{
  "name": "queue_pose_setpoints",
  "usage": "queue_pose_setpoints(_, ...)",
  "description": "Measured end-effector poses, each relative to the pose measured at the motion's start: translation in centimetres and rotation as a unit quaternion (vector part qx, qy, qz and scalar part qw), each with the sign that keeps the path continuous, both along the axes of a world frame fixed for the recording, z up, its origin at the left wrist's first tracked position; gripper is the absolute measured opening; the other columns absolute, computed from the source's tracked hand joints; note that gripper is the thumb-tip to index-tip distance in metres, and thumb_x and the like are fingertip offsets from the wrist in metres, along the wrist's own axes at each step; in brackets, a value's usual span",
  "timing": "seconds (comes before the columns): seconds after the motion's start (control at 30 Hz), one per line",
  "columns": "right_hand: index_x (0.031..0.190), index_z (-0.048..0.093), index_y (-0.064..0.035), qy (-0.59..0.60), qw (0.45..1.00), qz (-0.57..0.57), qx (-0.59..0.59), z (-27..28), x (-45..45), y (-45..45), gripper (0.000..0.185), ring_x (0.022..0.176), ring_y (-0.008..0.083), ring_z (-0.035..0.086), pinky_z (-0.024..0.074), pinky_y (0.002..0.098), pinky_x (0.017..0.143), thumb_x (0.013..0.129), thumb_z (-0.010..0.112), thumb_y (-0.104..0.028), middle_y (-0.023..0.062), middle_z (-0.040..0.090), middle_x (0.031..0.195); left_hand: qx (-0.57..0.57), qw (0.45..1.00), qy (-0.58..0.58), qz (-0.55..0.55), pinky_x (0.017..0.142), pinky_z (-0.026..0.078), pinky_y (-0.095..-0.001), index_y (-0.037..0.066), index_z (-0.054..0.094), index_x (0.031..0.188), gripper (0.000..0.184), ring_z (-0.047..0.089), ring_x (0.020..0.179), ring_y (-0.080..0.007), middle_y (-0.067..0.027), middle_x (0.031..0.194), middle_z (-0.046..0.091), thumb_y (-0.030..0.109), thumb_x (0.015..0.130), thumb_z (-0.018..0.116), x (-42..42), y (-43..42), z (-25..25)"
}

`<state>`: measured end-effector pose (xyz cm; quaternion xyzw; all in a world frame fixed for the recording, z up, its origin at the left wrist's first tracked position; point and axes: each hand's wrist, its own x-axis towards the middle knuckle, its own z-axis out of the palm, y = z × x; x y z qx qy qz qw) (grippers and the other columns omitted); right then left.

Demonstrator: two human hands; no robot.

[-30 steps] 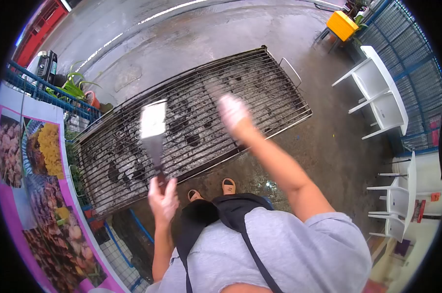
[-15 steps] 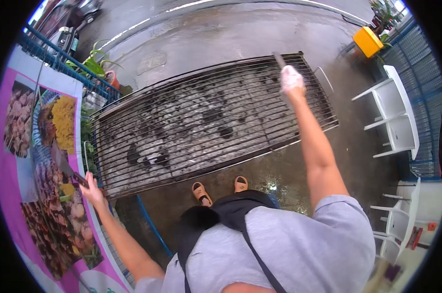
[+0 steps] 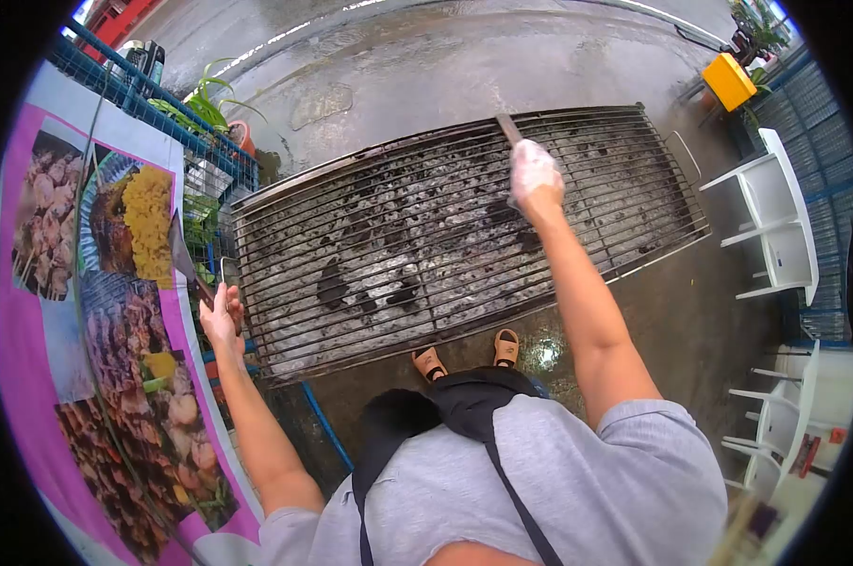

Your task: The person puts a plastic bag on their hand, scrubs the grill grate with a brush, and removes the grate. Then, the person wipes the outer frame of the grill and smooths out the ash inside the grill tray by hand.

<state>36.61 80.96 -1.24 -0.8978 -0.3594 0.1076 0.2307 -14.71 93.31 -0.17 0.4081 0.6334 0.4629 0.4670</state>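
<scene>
A long charcoal grill [image 3: 389, 325] lies in front of me, its bar grate [image 3: 464, 217] over grey ash and dark coal lumps. My right hand [image 3: 538, 179], in a clear plastic glove, is closed around a flat greyish stick-like tool [image 3: 509, 129] over the grate's far part. The tool's lower end is hidden in my fist. Beyond the grill's left end, my left hand [image 3: 223, 321] is closed on the dark handle of a knife-like tool [image 3: 183, 253]. Its broad metal blade points away from me, in front of the food banner.
A banner with food photos [image 3: 115, 377] hangs at left, beside a blue mesh fence [image 3: 143, 104] and a potted plant [image 3: 241, 138]. White plastic chairs [image 3: 775, 226] stand at right, a yellow box [image 3: 728, 82] behind them. The pavement [image 3: 417, 71] is wet.
My right hand and its tool have shifted left along the grate. My left hand has turned, its blade now pointing more upward in view. The whole view has shifted slightly.
</scene>
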Motion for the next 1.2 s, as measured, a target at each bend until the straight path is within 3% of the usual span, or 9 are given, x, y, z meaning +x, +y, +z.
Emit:
queue_pose_setpoints(0.07, 0.097, 0.069, -0.0067, 0.270, 0.960, -0.069, 0.022, 4.5, -6.9, 2.6, 0.083, 0.100, 0.0393, 0.063, 0.0462, 0.0488, 0.088, 0.086, 0.026, -0.077, 0.0233, 0.067, 0.094, -0.004, 1.000, -0.006, -0.014, 0.046, 0.043, -0.0176, 0.006, 0.052, 0.104, 0.024, 0.053, 0.056, -0.0039, -0.0043, 0.085, 0.066, 0.023, 0.091, 0.064, -0.4, 0.2, -0.1)
queue_pose_setpoints(0.13, 0.120, 0.060, -0.0058, 0.213, 0.968, 0.079, 0.102, 2.7, -15.3, 6.5, 0.093, 0.113, 0.0386, 0.057, 0.0412, 0.0450, 0.099, 0.083, 0.020, -0.081, 0.0245, 0.060, 0.118, 0.009, 0.999, -0.029, -0.010, 0.040, 0.035, -0.0142, 0.008, 0.054, 0.097, 0.017, 0.048, 0.053, -0.0014, -0.0040, 0.083, 0.065, 0.021, 0.092, 0.062, -0.5, 0.2, -0.1)
queue_pose_setpoints(0.33, 0.096, 0.061, -0.0052, 0.017, 0.989, 0.115, 0.090, -1.4, -10.3, 6.5, 0.059, 0.089, 0.0374, 0.062, 0.0480, 0.0497, 0.081, 0.096, 0.031, -0.056, 0.0181, 0.065, 0.095, -0.001, 0.991, -0.128, 0.032, 0.039, 0.038, -0.0154, 0.005, 0.051, 0.094, 0.015, 0.051, 0.053, -0.0030, -0.0062, 0.082, 0.065, 0.017, 0.091, 0.059, -2.1, 0.7, -1.0)
queue_pose_setpoints(0.53, 0.081, 0.060, -0.0078, 0.204, 0.964, -0.039, 0.165, -1.2, -9.0, 3.9, 0.044, 0.062, 0.0213, 0.056, 0.0446, 0.0432, 0.051, 0.095, 0.041, -0.044, 0.0118, 0.054, 0.065, 0.035, 0.995, -0.092, 0.027, 0.040, 0.040, -0.0162, 0.004, 0.054, 0.093, 0.012, 0.055, 0.055, -0.0044, -0.0070, 0.081, 0.066, 0.015, 0.091, 0.058, -1.7, 0.0, -0.7)
queue_pose_setpoints(0.7, 0.113, 0.055, -0.0094, 0.011, 0.936, 0.351, -0.012, 1.9, -25.5, 6.1, 0.025, 0.095, 0.0332, 0.064, 0.0543, 0.0407, 0.080, 0.089, 0.049, -0.015, 0.0193, 0.063, 0.106, 0.042, 0.995, -0.091, 0.022, 0.040, 0.040, -0.0157, 0.003, 0.055, 0.090, 0.012, 0.055, 0.054, -0.0045, -0.0066, 0.079, 0.066, 0.015, 0.092, 0.056, -1.6, -0.3, 0.1)
queue_pose_setpoints(0.97, 0.121, 0.058, -0.0113, -0.051, 0.988, -0.019, 0.142, -4.8, 1.2, -8.7, 0.039, 0.062, 0.0212, 0.055, 0.0505, 0.0420, 0.065, 0.100, 0.036, -0.035, 0.0113, 0.058, 0.071, 0.026, 0.994, -0.109, -0.002, 0.037, 0.036, -0.0153, 0.003, 0.057, 0.088, 0.014, 0.050, 0.048, -0.0040, -0.0033, 0.071, 0.061, 0.016, 0.092, 0.057, -2.3, -0.4, -0.2)
queue_pose_setpoints(1.03, 0.095, 0.061, -0.0073, 0.069, 0.994, -0.073, 0.049, 2.5, -7.1, -5.9, 0.037, 0.056, 0.0188, 0.052, 0.0478, 0.0398, 0.055, 0.100, 0.036, -0.034, 0.0085, 0.051, 0.061, 0.033, 0.994, -0.104, -0.007, 0.037, 0.036, -0.0152, 0.002, 0.060, 0.087, 0.016, 0.048, 0.044, -0.0039, -0.0019, 0.067, 0.060, 0.018, 0.092, 0.057, -2.1, -0.3, -0.5)
queue_pose_setpoints(1.1, 0.091, 0.056, -0.0074, -0.160, 0.962, 0.150, 0.160, -1.8, -13.1, -3.8, 0.023, 0.066, 0.0301, 0.061, 0.0517, 0.0436, 0.061, 0.096, 0.039, -0.022, 0.0147, 0.059, 0.074, 0.035, 0.994, -0.103, 0.018, 0.036, 0.036, -0.0149, 0.003, 0.054, 0.089, 0.012, 0.053, 0.052, -0.0043, -0.0049, 0.076, 0.063, 0.014, 0.092, 0.056, -2.7, 0.2, -1.3)
queue_pose_setpoints(1.2, 0.097, 0.056, -0.0083, -0.077, 0.958, 0.187, 0.201, -2.7, -19.5, -4.4, 0.018, 0.077, 0.0373, 0.062, 0.0533, 0.0460, 0.068, 0.095, 0.040, -0.016, 0.0176, 0.063, 0.088, 0.025, 0.995, -0.098, 0.008, 0.039, 0.039, -0.0148, 0.004, 0.052, 0.090, 0.011, 0.056, 0.056, -0.0048, -0.0051, 0.079, 0.063, 0.013, 0.091, 0.056, -2.7, -0.2, -1.2)
